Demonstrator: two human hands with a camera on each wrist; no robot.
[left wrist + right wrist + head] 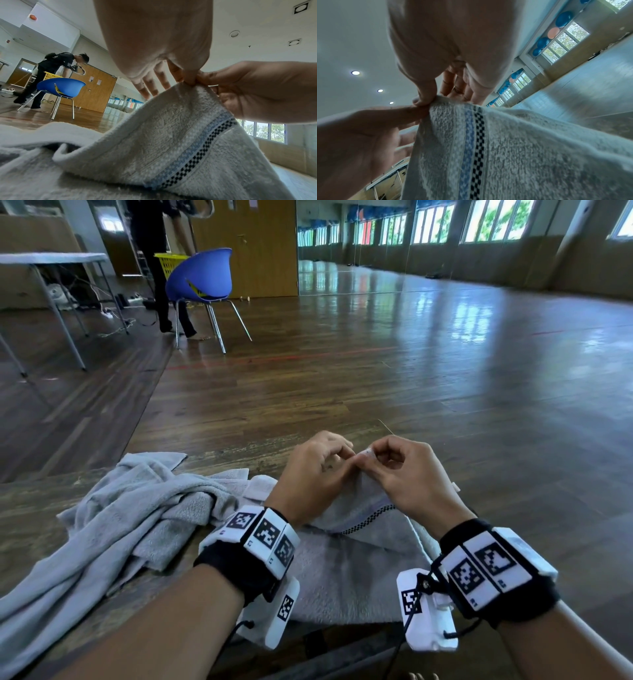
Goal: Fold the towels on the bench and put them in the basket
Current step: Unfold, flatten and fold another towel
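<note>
A grey towel [342,570] with a blue and black checked stripe lies on the wooden bench [30,508] in front of me. One corner is lifted into a peak. My left hand [346,455] and right hand [371,455] meet at that peak, and each pinches the towel's corner between thumb and forefinger. The left wrist view shows the left hand [188,79] pinching the towel [171,135] beside the right hand [248,89]. From the right wrist, the right hand [426,101] nips the towel [522,148] against the left hand [368,128]. A yellow basket [169,265] stands far off behind a chair.
More grey towels [130,515] lie crumpled on the bench to my left. Across the wooden floor stands a blue chair [202,277], with a person in black [154,251] bent over the basket [49,77]. A white folding table [51,258] is at the far left.
</note>
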